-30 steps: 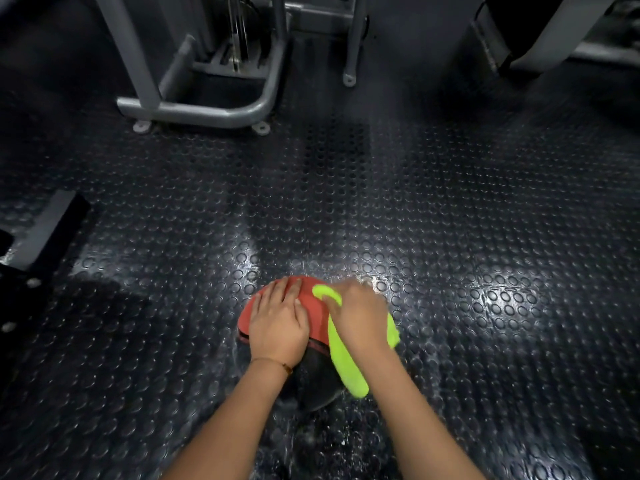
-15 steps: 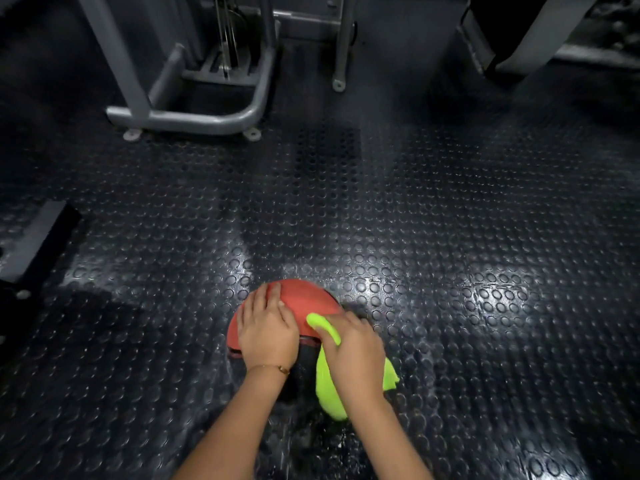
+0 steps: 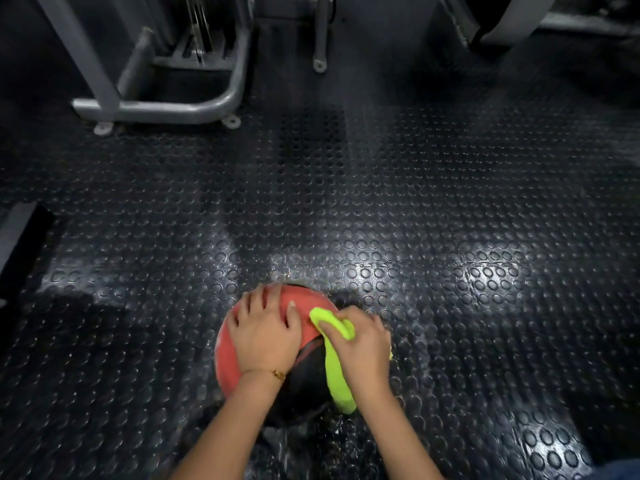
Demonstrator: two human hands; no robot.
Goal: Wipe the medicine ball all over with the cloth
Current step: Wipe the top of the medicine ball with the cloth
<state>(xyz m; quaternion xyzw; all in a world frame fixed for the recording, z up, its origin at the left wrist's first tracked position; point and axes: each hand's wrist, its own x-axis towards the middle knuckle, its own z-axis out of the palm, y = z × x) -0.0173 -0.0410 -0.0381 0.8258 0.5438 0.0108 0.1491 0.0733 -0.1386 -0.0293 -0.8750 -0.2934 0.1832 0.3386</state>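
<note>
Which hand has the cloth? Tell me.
The right hand: its fingers curl round the yellow-green cloth; the left hand lies flat on the medicine ball.

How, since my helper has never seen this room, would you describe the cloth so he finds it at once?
On the black studded floor, nearer than the grey machine frame, sits a red and black medicine ball. The cloth hangs down its right side, gripped by the right hand. It is the only bright yellow-green thing there.
</note>
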